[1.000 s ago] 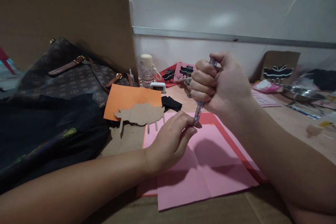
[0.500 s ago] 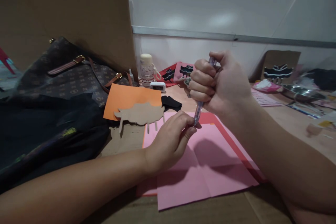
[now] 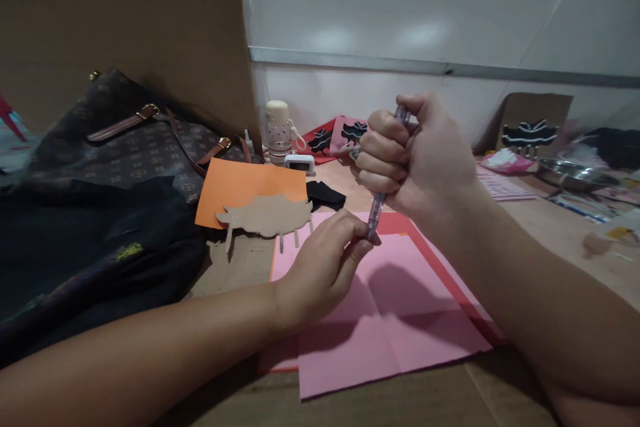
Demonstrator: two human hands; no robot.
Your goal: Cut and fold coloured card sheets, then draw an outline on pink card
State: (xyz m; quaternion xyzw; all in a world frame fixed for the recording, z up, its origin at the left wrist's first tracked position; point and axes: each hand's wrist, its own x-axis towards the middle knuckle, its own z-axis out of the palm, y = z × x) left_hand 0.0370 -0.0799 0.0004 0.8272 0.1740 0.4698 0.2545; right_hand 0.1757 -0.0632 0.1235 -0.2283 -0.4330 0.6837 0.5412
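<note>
My right hand (image 3: 420, 147) is closed in a fist round a clear purplish pen (image 3: 376, 213), its thumb over the top end. The pen points down, tilted slightly, and its tip is at the fingertips of my left hand (image 3: 325, 267). Thumb and forefinger of that left hand are pinched together; a small dark bit shows by them, too small to name. Beneath both hands lies a creased pink sheet (image 3: 420, 340), on top of red paper (image 3: 445, 273) and other coloured sheets. Just left of my left hand is a brown cardboard animal cutout (image 3: 267, 215) with thin legs.
An orange sheet (image 3: 250, 180) lies behind the cutout, beside a black piece (image 3: 325, 195). A patterned handbag (image 3: 125, 147) and dark cloth (image 3: 90, 247) fill the left. Farther back stand a bottle (image 3: 279, 130) and a small white timer (image 3: 299, 163). A metal bowl (image 3: 575, 175) is at right.
The view has shifted very slightly. Both hands and the pen keep nearly the same pose, with the pen tip still at the left fingertips.
</note>
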